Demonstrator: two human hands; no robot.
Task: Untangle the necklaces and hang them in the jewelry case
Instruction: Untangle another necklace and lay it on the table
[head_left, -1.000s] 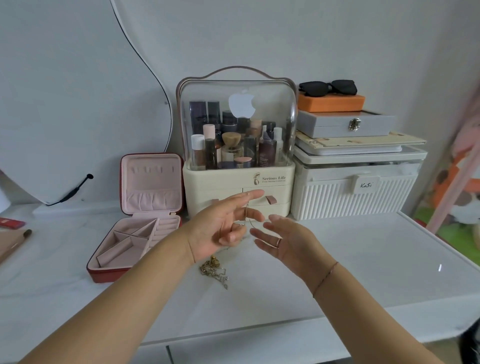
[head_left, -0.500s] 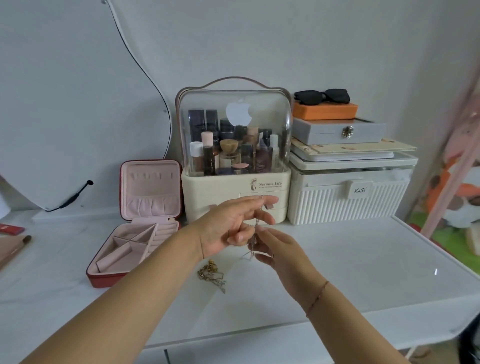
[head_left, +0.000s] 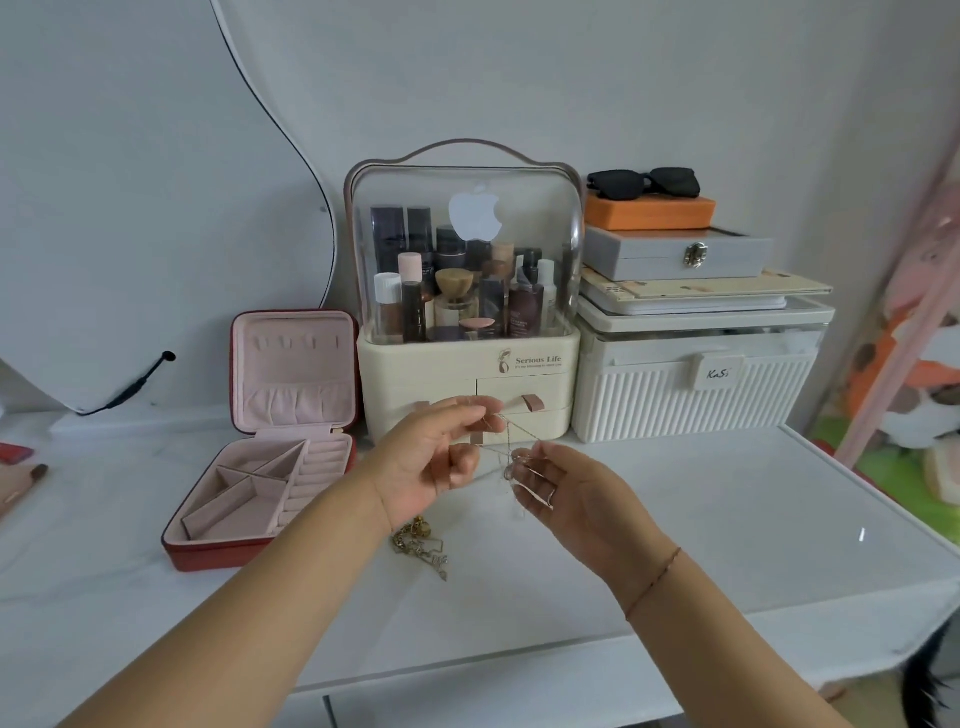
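My left hand (head_left: 434, 454) and my right hand (head_left: 569, 493) are raised above the white table, a thin silver necklace (head_left: 511, 441) stretched between them. My left thumb and forefinger pinch one strand near the top. My right fingertips pinch a bunched knot of the chain lower down. A tangled heap of gold necklaces (head_left: 420, 545) lies on the table below my left wrist. The red jewelry case (head_left: 249, 551) with its pink lining stands open at the left, lid upright with a row of small hooks.
A clear-domed cosmetics organizer (head_left: 467, 332) stands behind my hands. At its right a white ribbed box (head_left: 696, 389) carries stacked boxes and black sunglasses (head_left: 644, 182). A curved mirror (head_left: 130, 208) leans at the back left. A makeup brush (head_left: 23, 483) lies at the far left.
My hands came together on the silver chain, then drew slightly apart, pulling its strands taut between them. The view has shifted a little.
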